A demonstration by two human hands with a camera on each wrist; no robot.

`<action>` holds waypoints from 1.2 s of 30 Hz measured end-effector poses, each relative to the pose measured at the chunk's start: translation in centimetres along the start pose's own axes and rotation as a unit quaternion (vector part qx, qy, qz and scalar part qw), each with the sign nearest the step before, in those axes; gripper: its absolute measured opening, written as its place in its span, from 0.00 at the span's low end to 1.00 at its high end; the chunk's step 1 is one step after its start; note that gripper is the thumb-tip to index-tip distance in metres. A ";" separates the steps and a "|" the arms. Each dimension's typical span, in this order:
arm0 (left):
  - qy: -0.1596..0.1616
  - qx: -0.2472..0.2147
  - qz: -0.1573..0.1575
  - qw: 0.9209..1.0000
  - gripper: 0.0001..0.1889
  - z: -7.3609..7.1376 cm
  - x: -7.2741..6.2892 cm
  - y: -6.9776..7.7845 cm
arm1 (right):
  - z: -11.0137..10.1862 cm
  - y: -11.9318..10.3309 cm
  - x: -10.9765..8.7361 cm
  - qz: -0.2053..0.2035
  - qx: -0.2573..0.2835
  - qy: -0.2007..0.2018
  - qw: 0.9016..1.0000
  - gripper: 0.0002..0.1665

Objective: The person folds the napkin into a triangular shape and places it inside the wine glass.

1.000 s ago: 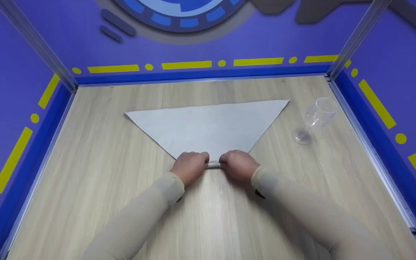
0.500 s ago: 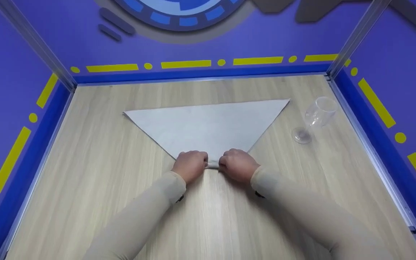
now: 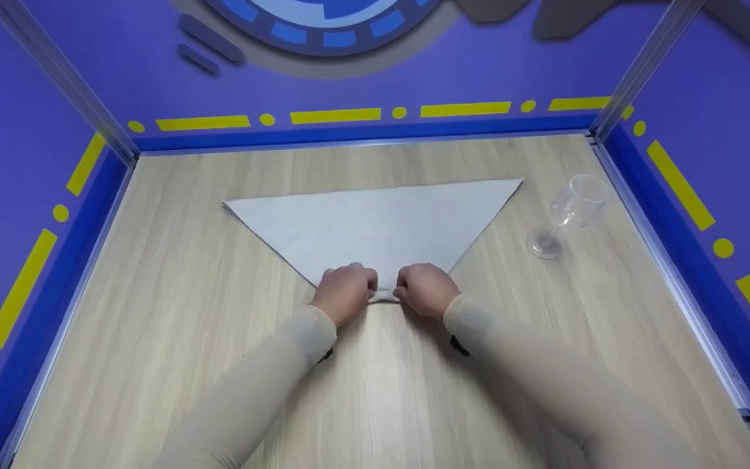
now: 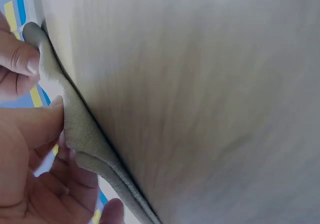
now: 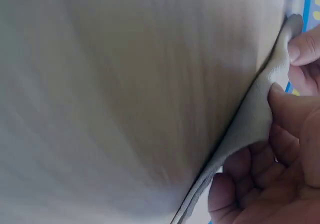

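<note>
A light grey cloth napkin [image 3: 375, 225] lies flat on the table, its long straight edge at the back and its sides narrowing toward me. Its near end is turned up into a small thick fold. My left hand [image 3: 344, 294] pinches this fold from the left, and my right hand [image 3: 427, 290] pinches it from the right, with a short stretch of fold between them. In the left wrist view the thumb presses the rolled napkin edge [image 4: 82, 121] just above the tabletop. The right wrist view has that thumb on the same napkin edge [image 5: 252, 111], fingers curled behind.
A clear stemmed wine glass [image 3: 578, 203] stands upright to the right of the napkin. The wooden table [image 3: 173, 312] is bounded by blue-purple panels [image 3: 375, 78] with yellow marks at the back and both sides.
Both hands have edged slightly forward on the near fold, the right also a touch to the left. The napkin's back corners and the glass have stayed put.
</note>
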State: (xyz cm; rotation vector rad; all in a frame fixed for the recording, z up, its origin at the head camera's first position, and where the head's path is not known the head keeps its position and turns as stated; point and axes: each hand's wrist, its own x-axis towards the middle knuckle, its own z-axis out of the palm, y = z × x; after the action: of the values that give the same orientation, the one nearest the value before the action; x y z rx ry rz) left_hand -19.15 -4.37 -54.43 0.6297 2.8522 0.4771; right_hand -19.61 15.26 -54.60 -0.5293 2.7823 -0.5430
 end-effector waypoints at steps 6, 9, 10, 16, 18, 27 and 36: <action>0.039 0.104 0.076 0.991 0.08 0.1 -0.5 0.6 | 1.0 -0.1 -0.7 -0.137 -0.107 0.073 0.982 0.07; 0.035 0.128 0.082 0.988 0.07 0.0 -0.7 0.7 | 1.4 0.3 -1.0 -0.204 -0.176 0.111 0.956 0.09; 0.031 0.132 0.082 0.987 0.07 0.0 -0.7 0.7 | 1.4 0.4 -1.0 -0.220 -0.189 0.119 0.950 0.09; 0.026 0.136 0.078 0.987 0.09 0.1 -0.4 0.5 | 1.3 0.8 -0.8 -0.250 -0.214 0.122 0.937 0.12; 0.031 0.132 0.079 0.988 0.09 0.2 -0.3 0.5 | 1.3 0.8 -0.7 -0.251 -0.215 0.121 0.936 0.12; 0.032 0.127 0.072 0.989 0.12 0.2 -0.2 0.4 | 1.2 0.4 -0.5 -0.201 -0.162 0.084 0.962 0.15; 0.020 0.018 0.027 0.999 0.07 0.1 0.3 -0.3 | 0.8 -0.3 -0.2 -0.089 -0.058 0.062 0.992 0.03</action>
State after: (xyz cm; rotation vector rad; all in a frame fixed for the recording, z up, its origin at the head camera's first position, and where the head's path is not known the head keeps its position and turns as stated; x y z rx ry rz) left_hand -19.51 -4.43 -54.63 0.7120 2.8940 0.4528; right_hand -19.07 14.81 -55.16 -0.8012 2.9155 -0.4662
